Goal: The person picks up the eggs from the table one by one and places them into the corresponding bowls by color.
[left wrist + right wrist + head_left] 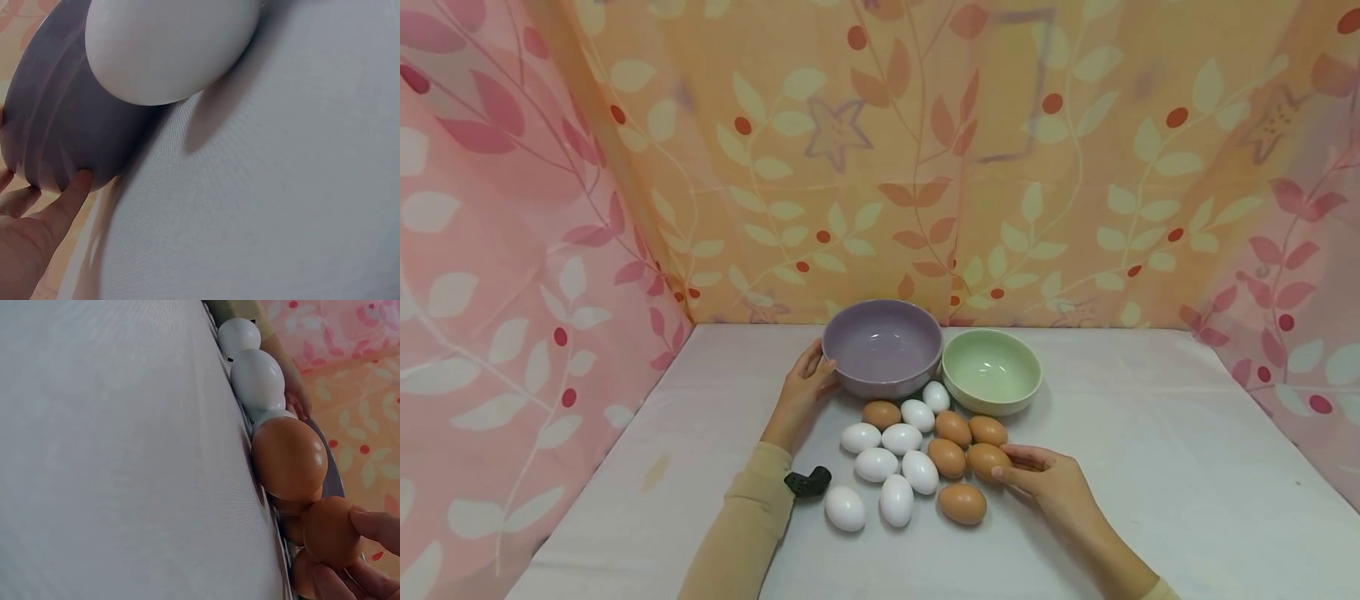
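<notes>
My right hand pinches a brown egg between thumb and fingers, at the right side of the egg group. In the right wrist view, the fingertips sit around that same brown egg. My left hand rests against the outer left side of a purple bowl, its fingertips touching the wall. The left wrist view shows the fingers spread along the bowl's side, with a white egg close to the camera. No egg shows inside the bowl.
Right of the purple bowl stands a smaller light green bowl. Several white eggs and brown eggs lie loose in front of both bowls on the white tablecloth. Patterned curtains close off the back and sides.
</notes>
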